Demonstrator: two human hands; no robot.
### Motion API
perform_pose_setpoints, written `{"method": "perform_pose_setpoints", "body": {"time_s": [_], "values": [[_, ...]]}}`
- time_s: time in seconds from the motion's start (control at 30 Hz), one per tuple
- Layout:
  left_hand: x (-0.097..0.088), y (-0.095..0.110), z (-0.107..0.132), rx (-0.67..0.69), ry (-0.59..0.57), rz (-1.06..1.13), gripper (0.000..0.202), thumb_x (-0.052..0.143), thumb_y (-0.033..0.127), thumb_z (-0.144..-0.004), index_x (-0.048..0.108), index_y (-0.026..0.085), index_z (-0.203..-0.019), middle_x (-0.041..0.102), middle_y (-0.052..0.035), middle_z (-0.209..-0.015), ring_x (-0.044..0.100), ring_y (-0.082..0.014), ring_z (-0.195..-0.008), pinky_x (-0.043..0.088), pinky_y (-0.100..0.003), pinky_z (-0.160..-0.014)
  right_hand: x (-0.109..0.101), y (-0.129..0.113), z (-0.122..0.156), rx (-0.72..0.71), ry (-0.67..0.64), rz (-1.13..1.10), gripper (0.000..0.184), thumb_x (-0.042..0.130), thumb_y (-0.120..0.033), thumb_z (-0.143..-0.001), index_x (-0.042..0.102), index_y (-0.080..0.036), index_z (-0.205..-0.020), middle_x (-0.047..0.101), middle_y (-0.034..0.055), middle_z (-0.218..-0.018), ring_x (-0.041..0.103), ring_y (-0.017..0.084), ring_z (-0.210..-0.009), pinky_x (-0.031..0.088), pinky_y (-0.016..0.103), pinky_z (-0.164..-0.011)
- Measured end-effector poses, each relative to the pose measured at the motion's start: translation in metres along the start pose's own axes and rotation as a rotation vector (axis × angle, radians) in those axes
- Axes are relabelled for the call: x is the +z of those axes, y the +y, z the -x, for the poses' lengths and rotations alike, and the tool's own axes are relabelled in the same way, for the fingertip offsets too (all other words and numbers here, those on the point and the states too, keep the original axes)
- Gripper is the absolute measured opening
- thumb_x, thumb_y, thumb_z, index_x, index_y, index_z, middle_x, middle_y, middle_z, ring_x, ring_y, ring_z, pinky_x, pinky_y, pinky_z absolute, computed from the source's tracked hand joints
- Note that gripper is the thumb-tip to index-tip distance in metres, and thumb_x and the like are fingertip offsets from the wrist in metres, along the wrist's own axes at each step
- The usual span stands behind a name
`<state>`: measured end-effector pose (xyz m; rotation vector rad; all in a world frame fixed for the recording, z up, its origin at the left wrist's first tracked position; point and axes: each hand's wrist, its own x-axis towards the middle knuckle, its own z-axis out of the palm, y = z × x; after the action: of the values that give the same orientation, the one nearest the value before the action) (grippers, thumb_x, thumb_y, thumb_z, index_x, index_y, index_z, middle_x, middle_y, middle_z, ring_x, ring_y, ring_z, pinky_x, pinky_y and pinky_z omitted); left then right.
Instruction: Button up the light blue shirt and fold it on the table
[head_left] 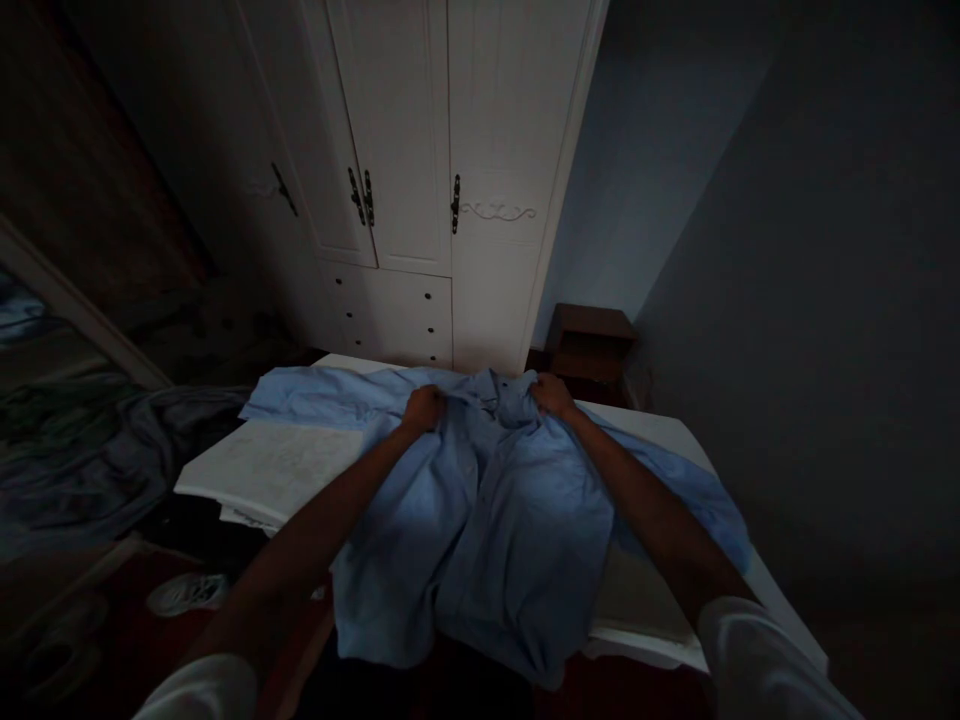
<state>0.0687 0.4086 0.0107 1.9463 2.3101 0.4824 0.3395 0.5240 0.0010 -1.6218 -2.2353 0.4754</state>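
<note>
A light blue button-up shirt lies spread on a white table, its collar toward the far edge and its hem hanging over the near edge. One sleeve stretches out to the left, the other down the right side. My left hand is closed on the cloth at the shoulder left of the collar. On the other side of the collar, my right hand grips the shirt near its shoulder. The fingertips of both hands are partly hidden by the fabric. The front runs down the middle in loose folds.
Behind the table stands a white wardrobe with dark handles and drawers. A small brown cabinet sits at the back right by the wall. Dark rumpled cloth lies at the left, above a pale shoe on the red floor.
</note>
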Motion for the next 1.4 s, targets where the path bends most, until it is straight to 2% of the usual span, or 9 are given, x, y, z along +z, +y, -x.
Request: {"method": "perform_pose_setpoints", "body": {"time_s": [0.17, 0.27, 0.4, 0.57, 0.77, 0.93, 1.1, 1.3, 1.4], "values": [[-0.003, 0.012, -0.036, -0.073, 0.181, 0.082, 0.034, 0.036, 0.020, -0.093, 0.065, 0.010, -0.106, 0.070, -0.0143, -0.106, 0.064, -0.0222, -0.101, 0.047, -0.031, -0.088, 0.013, -0.001, -0.034, 0.007, 0.110, -0.168, 0.036, 0.025, -0.015, -0.099, 0.053, -0.012, -0.121, 0.073, 0.0102, -0.085, 0.070, 0.016, -0.068, 0.055, 0.026, -0.063], [0.006, 0.016, -0.048, -0.063, 0.213, 0.117, 0.033, 0.036, 0.017, -0.092, 0.062, 0.010, -0.110, 0.068, -0.0154, -0.109, 0.062, -0.0229, -0.104, 0.046, -0.033, -0.090, 0.026, 0.000, -0.041, -0.031, 0.129, -0.203, 0.029, 0.042, -0.016, -0.095, 0.053, -0.013, -0.121, 0.072, 0.0101, -0.098, 0.071, 0.017, -0.087, 0.056, 0.029, -0.079], [0.029, 0.008, -0.045, -0.003, 0.156, 0.144, 0.022, 0.047, 0.013, -0.085, 0.064, 0.010, -0.099, 0.067, -0.0168, -0.101, 0.062, -0.0255, -0.101, 0.047, -0.034, -0.089, 0.039, 0.000, -0.027, -0.142, 0.097, -0.208, 0.038, 0.056, -0.017, -0.087, 0.054, -0.014, -0.124, 0.066, 0.0120, -0.120, 0.063, 0.020, -0.111, 0.049, 0.036, -0.099], [0.049, -0.008, -0.035, 0.098, 0.166, 0.174, 0.027, 0.045, 0.016, -0.088, 0.059, 0.011, -0.110, 0.061, -0.0169, -0.115, 0.057, -0.0252, -0.111, 0.044, -0.037, -0.099, 0.046, -0.007, 0.009, -0.256, 0.077, -0.185, 0.047, 0.051, -0.018, -0.088, 0.050, -0.013, -0.135, 0.052, 0.0150, -0.142, 0.046, 0.024, -0.134, 0.031, 0.042, -0.117], [0.055, -0.013, -0.042, 0.179, 0.148, 0.181, 0.028, 0.044, 0.020, -0.089, 0.060, 0.012, -0.111, 0.061, -0.0167, -0.114, 0.056, -0.0274, -0.113, 0.042, -0.041, -0.101, 0.049, -0.033, 0.084, -0.495, 0.073, -0.119, 0.055, 0.048, -0.032, -0.095, 0.038, -0.017, -0.146, 0.038, 0.0141, -0.152, 0.033, 0.028, -0.143, 0.028, 0.050, -0.119], [0.057, -0.022, -0.044, 0.245, 0.115, 0.167, 0.041, 0.043, 0.026, -0.091, 0.053, 0.010, -0.128, 0.060, -0.0185, -0.122, 0.056, -0.0279, -0.116, 0.042, -0.040, -0.103, 0.049, -0.053, 0.171, -0.488, 0.047, -0.053, 0.061, 0.047, -0.045, -0.097, 0.031, -0.023, -0.152, 0.029, 0.0117, -0.158, 0.027, 0.027, -0.146, 0.030, 0.049, -0.119], [0.052, -0.033, -0.032, 0.370, 0.036, 0.147, 0.057, 0.046, 0.028, -0.090, 0.037, 0.007, -0.143, 0.049, -0.0206, -0.142, 0.048, -0.0277, -0.131, 0.036, -0.040, -0.111, 0.058, -0.052, 0.240, -0.343, 0.066, -0.009, 0.061, 0.048, -0.050, -0.096, 0.036, -0.026, -0.151, 0.031, 0.0099, -0.157, 0.030, 0.027, -0.145, 0.033, 0.050, -0.118], [0.041, -0.046, -0.002, 0.505, -0.100, 0.113, 0.068, 0.047, 0.039, -0.092, 0.030, 0.002, -0.146, 0.030, -0.0241, -0.155, 0.029, -0.0281, -0.145, 0.028, -0.037, -0.117, 0.063, -0.055, 0.260, -0.262, 0.155, 0.019, 0.049, 0.047, -0.049, -0.096, 0.057, -0.023, -0.136, 0.047, 0.0124, -0.147, 0.044, 0.029, -0.136, 0.037, 0.054, -0.114], [0.030, -0.055, 0.014, 0.503, -0.143, 0.108, 0.069, 0.051, 0.042, -0.091, 0.035, 0.002, -0.144, 0.033, -0.0254, -0.153, 0.030, -0.0287, -0.145, 0.028, -0.037, -0.117, 0.060, -0.058, 0.257, -0.296, 0.177, 0.014, 0.046, 0.046, -0.048, -0.096, 0.059, -0.022, -0.132, 0.052, 0.0127, -0.142, 0.047, 0.028, -0.134, 0.039, 0.052, -0.113]]}}
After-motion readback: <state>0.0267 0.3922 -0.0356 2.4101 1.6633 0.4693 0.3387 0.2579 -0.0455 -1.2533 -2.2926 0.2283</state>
